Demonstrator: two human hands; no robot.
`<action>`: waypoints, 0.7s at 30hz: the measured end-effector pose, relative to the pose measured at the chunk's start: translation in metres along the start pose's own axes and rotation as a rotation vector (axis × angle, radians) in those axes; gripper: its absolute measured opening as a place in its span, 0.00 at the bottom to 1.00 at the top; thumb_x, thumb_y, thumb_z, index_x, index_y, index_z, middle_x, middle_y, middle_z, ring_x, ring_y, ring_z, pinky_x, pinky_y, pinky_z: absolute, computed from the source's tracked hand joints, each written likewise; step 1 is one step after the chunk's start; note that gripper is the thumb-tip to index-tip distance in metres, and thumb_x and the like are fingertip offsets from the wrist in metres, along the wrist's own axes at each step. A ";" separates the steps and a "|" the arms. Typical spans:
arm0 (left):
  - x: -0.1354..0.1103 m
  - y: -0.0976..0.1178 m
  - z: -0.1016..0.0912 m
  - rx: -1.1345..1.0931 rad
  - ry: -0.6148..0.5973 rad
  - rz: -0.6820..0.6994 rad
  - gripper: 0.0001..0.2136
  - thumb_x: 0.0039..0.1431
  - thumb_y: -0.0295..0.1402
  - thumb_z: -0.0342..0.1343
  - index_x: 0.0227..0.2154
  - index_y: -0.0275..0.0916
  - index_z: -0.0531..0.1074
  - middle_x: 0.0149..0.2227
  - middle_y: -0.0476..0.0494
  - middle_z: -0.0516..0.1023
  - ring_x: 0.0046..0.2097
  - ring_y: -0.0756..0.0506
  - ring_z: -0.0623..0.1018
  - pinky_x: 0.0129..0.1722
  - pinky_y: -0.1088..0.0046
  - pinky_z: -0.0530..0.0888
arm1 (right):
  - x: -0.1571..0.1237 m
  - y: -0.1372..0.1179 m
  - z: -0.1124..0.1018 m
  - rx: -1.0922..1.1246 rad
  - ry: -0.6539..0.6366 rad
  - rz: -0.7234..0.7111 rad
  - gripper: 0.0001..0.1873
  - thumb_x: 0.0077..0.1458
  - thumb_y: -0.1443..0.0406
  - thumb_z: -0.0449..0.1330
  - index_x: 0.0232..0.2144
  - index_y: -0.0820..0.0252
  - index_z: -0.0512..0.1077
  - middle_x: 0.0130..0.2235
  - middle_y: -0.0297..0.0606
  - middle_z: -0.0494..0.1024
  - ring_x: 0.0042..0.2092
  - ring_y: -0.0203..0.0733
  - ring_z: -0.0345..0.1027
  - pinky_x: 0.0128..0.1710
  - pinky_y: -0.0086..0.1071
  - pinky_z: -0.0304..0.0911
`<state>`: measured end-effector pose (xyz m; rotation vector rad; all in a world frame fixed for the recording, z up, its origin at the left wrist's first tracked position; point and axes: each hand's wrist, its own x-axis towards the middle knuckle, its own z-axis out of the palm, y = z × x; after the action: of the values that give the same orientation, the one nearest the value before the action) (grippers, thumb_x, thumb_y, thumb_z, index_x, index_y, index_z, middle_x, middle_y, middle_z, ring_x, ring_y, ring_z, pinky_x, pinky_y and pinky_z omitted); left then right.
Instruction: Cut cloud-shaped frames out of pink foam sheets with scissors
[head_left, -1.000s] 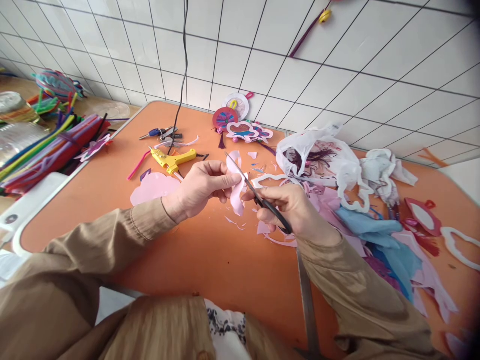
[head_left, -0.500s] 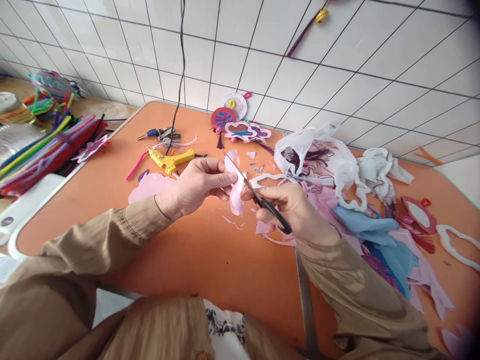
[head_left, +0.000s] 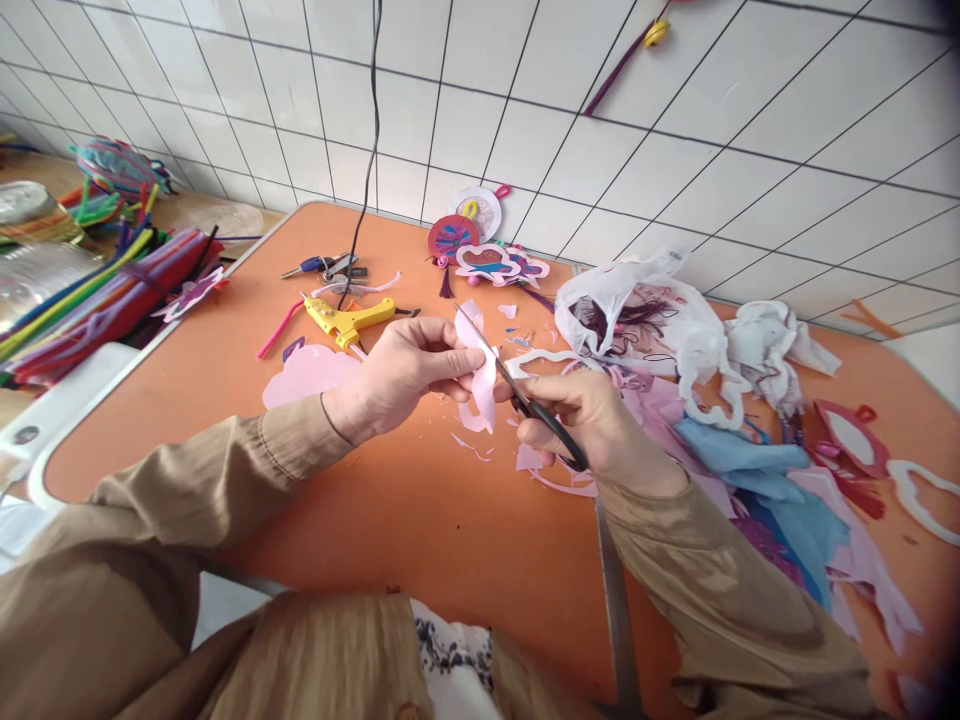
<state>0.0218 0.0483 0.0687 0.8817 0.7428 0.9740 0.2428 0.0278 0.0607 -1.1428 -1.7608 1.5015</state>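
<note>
Pinched between the thumb and fingers of my left hand (head_left: 409, 372) is a curved piece of pale pink paper (head_left: 484, 392), held up over the table. My right hand (head_left: 585, 420) is closed round the black handles of a pair of scissors (head_left: 553, 428). The blades point up and left and lie against the pink paper, close to my left fingertips. Whether they are parted on the paper I cannot tell. Below, small paper scraps (head_left: 474, 447) are scattered on the orange table (head_left: 405, 530). A pink cloud-shaped sheet (head_left: 311, 377) lies beside my left wrist.
A yellow glue gun (head_left: 349, 320) and keys (head_left: 322, 265) lie back left. Finished paper ornaments (head_left: 454, 237) lean by the tiled wall. A white plastic bag (head_left: 645, 310) and blue fabric-like sheets (head_left: 742, 450) crowd the right. Pipe cleaners (head_left: 112, 300) are bundled far left.
The view has shifted slightly, so everything sits a little further right. The lower end of the pink paper now shows a curled strip hanging to the left. Both hands keep their grips.
</note>
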 end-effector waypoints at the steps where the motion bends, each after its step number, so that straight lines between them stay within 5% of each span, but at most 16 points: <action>1: 0.000 0.000 0.000 -0.001 0.001 -0.002 0.21 0.33 0.35 0.82 0.22 0.32 0.75 0.21 0.49 0.78 0.22 0.54 0.76 0.24 0.80 0.75 | 0.000 0.000 0.000 -0.004 -0.002 0.002 0.25 0.47 0.53 0.73 0.42 0.66 0.82 0.22 0.32 0.74 0.17 0.34 0.64 0.16 0.28 0.59; 13: -0.001 0.008 -0.003 0.033 -0.012 0.031 0.10 0.50 0.30 0.74 0.24 0.32 0.77 0.23 0.46 0.79 0.24 0.53 0.78 0.26 0.80 0.76 | -0.001 0.001 -0.002 -0.028 -0.003 0.002 0.24 0.47 0.52 0.73 0.42 0.63 0.83 0.23 0.30 0.71 0.16 0.34 0.65 0.15 0.28 0.56; 21: -0.002 0.004 -0.002 0.044 -0.014 0.057 0.13 0.46 0.35 0.76 0.24 0.33 0.77 0.24 0.46 0.79 0.27 0.51 0.78 0.28 0.77 0.76 | 0.000 -0.002 -0.001 -0.045 0.023 0.004 0.22 0.46 0.48 0.74 0.38 0.54 0.84 0.21 0.29 0.71 0.16 0.35 0.65 0.15 0.29 0.58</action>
<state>0.0176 0.0481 0.0713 0.9510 0.7330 1.0043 0.2432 0.0281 0.0628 -1.1815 -1.7860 1.4525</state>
